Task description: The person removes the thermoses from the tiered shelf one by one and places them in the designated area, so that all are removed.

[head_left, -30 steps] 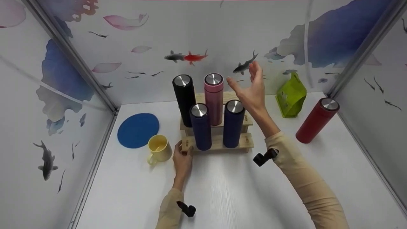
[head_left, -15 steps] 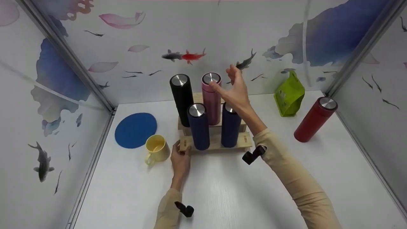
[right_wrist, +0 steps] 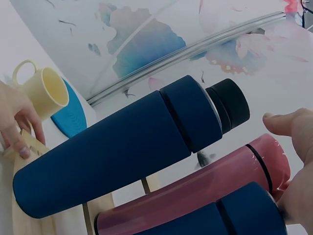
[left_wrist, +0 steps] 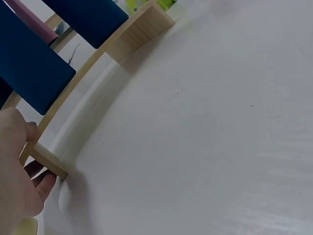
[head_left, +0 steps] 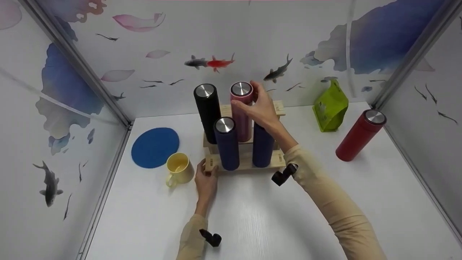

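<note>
A two-step wooden rack (head_left: 278,158) carries several upright thermos bottles. On the upper step stand a black thermos (head_left: 208,117) and a pink thermos (head_left: 242,124); two navy thermoses (head_left: 228,151) occupy the lower step. The left hand (head_left: 206,186) grips the rack's front left corner, thumb above and fingers beneath in the left wrist view. Around the pink thermos's top comes the right hand (head_left: 262,111), fingers behind its right side. Its extended thumb (right_wrist: 281,123) shows a gap from the pink bottle in the right wrist view. The forearm hides the right navy thermos's lid.
Left of the rack are a yellow mug (head_left: 180,169) and a round blue mat (head_left: 154,146). To the right stand a green bag (head_left: 330,108) and a leaning-looking red thermos (head_left: 357,139). Patterned wall panels (head_left: 252,39) enclose the white table (head_left: 249,216).
The right hand has moved left from beside the rack, over the right navy thermos, and down to the top of the pink thermos. The left hand keeps its hold on the rack corner.
</note>
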`<state>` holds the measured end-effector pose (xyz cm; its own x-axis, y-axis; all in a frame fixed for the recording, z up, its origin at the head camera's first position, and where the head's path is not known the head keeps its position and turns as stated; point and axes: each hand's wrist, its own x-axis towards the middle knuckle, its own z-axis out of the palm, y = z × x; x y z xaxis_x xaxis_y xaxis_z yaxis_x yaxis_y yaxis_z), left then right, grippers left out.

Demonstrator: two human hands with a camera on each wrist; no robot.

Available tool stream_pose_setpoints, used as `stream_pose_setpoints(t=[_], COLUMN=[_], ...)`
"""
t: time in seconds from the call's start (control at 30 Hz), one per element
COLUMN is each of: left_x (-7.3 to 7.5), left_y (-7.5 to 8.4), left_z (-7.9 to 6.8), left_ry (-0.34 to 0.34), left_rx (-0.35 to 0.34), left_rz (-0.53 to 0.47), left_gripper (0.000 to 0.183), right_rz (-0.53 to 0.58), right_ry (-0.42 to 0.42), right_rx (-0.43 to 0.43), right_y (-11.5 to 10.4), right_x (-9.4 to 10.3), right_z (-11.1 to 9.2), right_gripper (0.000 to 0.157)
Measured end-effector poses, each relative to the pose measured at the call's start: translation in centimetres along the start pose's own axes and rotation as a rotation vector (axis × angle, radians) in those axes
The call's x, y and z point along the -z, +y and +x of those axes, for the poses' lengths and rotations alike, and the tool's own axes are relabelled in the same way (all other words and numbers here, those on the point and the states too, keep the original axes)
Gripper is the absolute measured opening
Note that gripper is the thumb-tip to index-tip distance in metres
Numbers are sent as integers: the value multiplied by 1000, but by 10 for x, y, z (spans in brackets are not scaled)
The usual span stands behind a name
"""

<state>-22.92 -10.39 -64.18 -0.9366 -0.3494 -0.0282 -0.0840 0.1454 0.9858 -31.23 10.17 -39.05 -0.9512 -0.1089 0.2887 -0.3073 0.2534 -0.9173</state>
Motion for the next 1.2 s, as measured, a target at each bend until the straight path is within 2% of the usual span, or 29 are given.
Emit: stream_pose_setpoints(t=[0.23,0.5,0.77,1.2], left_x=[-2,-2,-4,-2], left_y=[1,2,2,1], left_z=[-1,0,-2,0], left_ry=[2,33,32,38], left_rx=[-29,-27,19,-34], left_rz=[-8,34,16,14], left_gripper=[59,57,58,56], right_rz=[-52,-77,-68,-108], right_ry=[-31,13,-5,55], right_rx=[23,63,73,66], right_y=[3,5,10,12], right_x=[2,2,13,35], right_z=[5,10,9,9], right_gripper=[82,66,65,67])
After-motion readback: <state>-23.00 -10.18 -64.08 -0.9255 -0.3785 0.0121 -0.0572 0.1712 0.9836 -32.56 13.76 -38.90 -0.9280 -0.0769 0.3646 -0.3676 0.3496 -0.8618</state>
